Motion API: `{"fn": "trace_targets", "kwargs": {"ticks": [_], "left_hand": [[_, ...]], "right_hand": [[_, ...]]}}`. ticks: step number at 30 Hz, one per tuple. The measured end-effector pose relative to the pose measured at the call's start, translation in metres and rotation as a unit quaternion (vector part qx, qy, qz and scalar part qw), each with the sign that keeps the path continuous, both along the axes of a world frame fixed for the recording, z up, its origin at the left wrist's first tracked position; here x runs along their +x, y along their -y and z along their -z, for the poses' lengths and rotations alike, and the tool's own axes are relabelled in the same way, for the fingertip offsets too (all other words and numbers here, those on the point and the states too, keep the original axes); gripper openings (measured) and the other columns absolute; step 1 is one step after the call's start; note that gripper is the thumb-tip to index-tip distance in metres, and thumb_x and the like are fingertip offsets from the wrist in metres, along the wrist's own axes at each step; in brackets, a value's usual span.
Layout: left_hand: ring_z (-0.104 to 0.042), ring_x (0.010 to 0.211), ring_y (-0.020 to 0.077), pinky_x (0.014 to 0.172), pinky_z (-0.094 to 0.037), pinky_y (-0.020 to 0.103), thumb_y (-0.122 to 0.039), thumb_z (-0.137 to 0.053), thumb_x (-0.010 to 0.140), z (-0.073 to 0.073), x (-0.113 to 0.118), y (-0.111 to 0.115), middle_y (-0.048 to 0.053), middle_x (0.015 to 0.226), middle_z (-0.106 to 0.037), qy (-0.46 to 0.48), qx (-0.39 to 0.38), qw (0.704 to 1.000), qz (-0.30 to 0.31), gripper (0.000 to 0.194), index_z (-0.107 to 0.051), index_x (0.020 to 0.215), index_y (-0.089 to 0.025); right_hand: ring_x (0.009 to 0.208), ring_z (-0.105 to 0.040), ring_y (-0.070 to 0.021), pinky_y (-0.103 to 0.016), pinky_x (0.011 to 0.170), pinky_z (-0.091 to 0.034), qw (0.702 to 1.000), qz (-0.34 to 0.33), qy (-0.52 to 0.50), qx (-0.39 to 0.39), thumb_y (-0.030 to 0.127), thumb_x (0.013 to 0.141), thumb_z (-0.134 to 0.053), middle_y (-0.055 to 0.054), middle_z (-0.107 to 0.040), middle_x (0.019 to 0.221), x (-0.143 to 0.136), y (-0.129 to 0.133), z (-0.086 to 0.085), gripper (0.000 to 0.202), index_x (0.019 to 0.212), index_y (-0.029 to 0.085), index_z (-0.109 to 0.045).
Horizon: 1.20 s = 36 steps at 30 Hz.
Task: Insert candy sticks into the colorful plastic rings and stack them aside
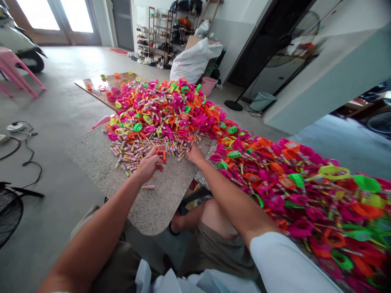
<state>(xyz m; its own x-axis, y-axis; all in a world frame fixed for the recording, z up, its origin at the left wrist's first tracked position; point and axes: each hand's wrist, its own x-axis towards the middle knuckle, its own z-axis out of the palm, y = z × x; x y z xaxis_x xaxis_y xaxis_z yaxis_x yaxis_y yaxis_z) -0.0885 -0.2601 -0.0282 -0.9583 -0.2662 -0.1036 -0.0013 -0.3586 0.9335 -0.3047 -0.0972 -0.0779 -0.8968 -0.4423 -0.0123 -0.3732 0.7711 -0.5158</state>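
Observation:
My left hand is closed around an orange toy watch, held just above the near edge of the heap. Reaching into the small patterned tubes, my right hand has its fingers pinched together, and what they hold is hidden. Behind both hands rises a big heap of toy watches in pink, orange, green and yellow, with tubes mixed among them. One loose tube lies apart on the speckled stone tabletop, close to my left wrist.
More toy watches spread along a surface to my right. A brown board carries the far left of the heap. Beyond stand a white sack, a pink bucket and shoe racks. A floor fan sits at left.

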Motion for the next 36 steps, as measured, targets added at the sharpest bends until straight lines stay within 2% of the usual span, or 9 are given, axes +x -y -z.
{"fn": "trace_targets", "kwargs": {"ticks": [3, 7, 9, 11, 13, 17, 25, 31, 36], "left_hand": [[-0.063, 0.078, 0.0133, 0.05, -0.05, 0.02, -0.037, -0.066, 0.086, -0.001, 0.0, -0.002, 0.007, 0.116, -0.064, -0.018, -0.012, 1.0, 0.006, 0.039, -0.059, 0.122, -0.024], [-0.062, 0.078, 0.0119, 0.055, -0.052, 0.019, -0.056, -0.073, 0.09, 0.001, -0.002, -0.005, 0.006, 0.109, -0.064, -0.052, -0.091, 0.994, -0.005, 0.042, -0.058, 0.109, -0.021], [-0.061, 0.076, 0.0117, 0.058, -0.052, 0.02, -0.054, -0.074, 0.09, 0.004, -0.003, -0.005, 0.005, 0.104, -0.065, -0.065, -0.144, 0.987, -0.01, 0.042, -0.059, 0.111, -0.021], [-0.06, 0.075, 0.012, 0.061, -0.052, 0.021, -0.049, -0.074, 0.091, 0.007, -0.005, -0.005, 0.004, 0.101, -0.065, -0.074, -0.2, 0.977, -0.019, 0.041, -0.06, 0.117, -0.021], [-0.061, 0.08, 0.0136, 0.07, -0.053, 0.025, -0.044, -0.074, 0.091, 0.01, -0.006, -0.005, 0.004, 0.103, -0.066, -0.089, -0.26, 0.96, -0.047, 0.04, -0.061, 0.121, -0.021], [-0.064, 0.099, 0.0188, 0.092, -0.052, 0.033, -0.036, -0.075, 0.092, 0.012, -0.005, -0.007, 0.006, 0.109, -0.067, -0.13, -0.366, 0.915, -0.108, 0.033, -0.059, 0.118, -0.022], [-0.063, 0.096, 0.0194, 0.09, -0.049, 0.033, -0.037, -0.063, 0.102, 0.011, -0.005, -0.015, 0.007, 0.104, -0.067, -0.151, -0.479, 0.861, -0.074, 0.017, -0.059, 0.107, -0.021], [-0.06, 0.091, 0.0177, 0.084, -0.048, 0.031, -0.039, -0.064, 0.104, 0.013, -0.015, -0.017, 0.005, 0.097, -0.064, -0.218, -0.533, 0.816, -0.044, 0.019, -0.061, 0.106, -0.021], [-0.061, 0.091, 0.017, 0.083, -0.049, 0.03, -0.04, -0.071, 0.101, 0.016, -0.018, -0.018, 0.004, 0.096, -0.064, -0.238, -0.541, 0.806, -0.033, 0.022, -0.063, 0.106, -0.02]], "right_hand": [[0.105, -0.072, -0.0282, -0.035, 0.094, -0.052, 0.999, 0.018, 0.0, -0.031, 0.023, 0.087, -0.066, -0.014, -0.079, 0.102, 0.013, -0.002, -0.004, 0.021, 0.105, 0.015, -0.075], [0.089, -0.072, -0.0217, -0.031, 0.081, -0.054, 0.991, 0.008, 0.014, -0.131, 0.035, 0.097, -0.056, -0.009, -0.079, 0.101, 0.039, -0.006, -0.023, 0.032, 0.116, 0.018, -0.075], [0.07, -0.068, -0.0176, -0.029, 0.065, -0.052, 0.965, -0.019, 0.069, -0.251, 0.047, 0.099, -0.055, -0.006, -0.078, 0.097, 0.057, -0.007, -0.036, 0.043, 0.129, 0.021, -0.07], [0.056, -0.058, -0.0138, -0.027, 0.054, -0.046, 0.918, -0.06, 0.14, -0.366, 0.056, 0.095, -0.062, -0.002, -0.075, 0.09, 0.079, -0.006, -0.048, 0.052, 0.136, 0.024, -0.063], [0.054, -0.054, -0.0118, -0.026, 0.053, -0.044, 0.89, -0.102, 0.178, -0.408, 0.056, 0.089, -0.073, 0.002, -0.071, 0.085, 0.099, -0.007, -0.057, 0.051, 0.129, 0.027, -0.062], [0.073, -0.063, -0.015, -0.028, 0.068, -0.051, 0.894, -0.148, 0.144, -0.397, 0.048, 0.085, -0.079, 0.001, -0.068, 0.086, 0.121, -0.011, -0.066, 0.032, 0.1, 0.025, -0.063], [0.086, -0.068, -0.0189, -0.032, 0.081, -0.054, 0.913, -0.152, 0.072, -0.371, 0.043, 0.092, -0.072, -0.002, -0.074, 0.098, 0.12, -0.022, -0.069, 0.02, 0.103, 0.026, -0.073], [0.073, -0.063, -0.0159, -0.029, 0.07, -0.051, 0.904, -0.153, 0.118, -0.382, 0.046, 0.094, -0.069, -0.002, -0.072, 0.084, 0.113, -0.029, -0.068, 0.027, 0.102, 0.021, -0.076], [0.064, -0.057, -0.0135, -0.027, 0.06, -0.046, 0.898, -0.161, 0.154, -0.38, 0.046, 0.092, -0.071, -0.001, -0.07, 0.08, 0.104, -0.033, -0.064, 0.03, 0.101, 0.019, -0.078]]}}
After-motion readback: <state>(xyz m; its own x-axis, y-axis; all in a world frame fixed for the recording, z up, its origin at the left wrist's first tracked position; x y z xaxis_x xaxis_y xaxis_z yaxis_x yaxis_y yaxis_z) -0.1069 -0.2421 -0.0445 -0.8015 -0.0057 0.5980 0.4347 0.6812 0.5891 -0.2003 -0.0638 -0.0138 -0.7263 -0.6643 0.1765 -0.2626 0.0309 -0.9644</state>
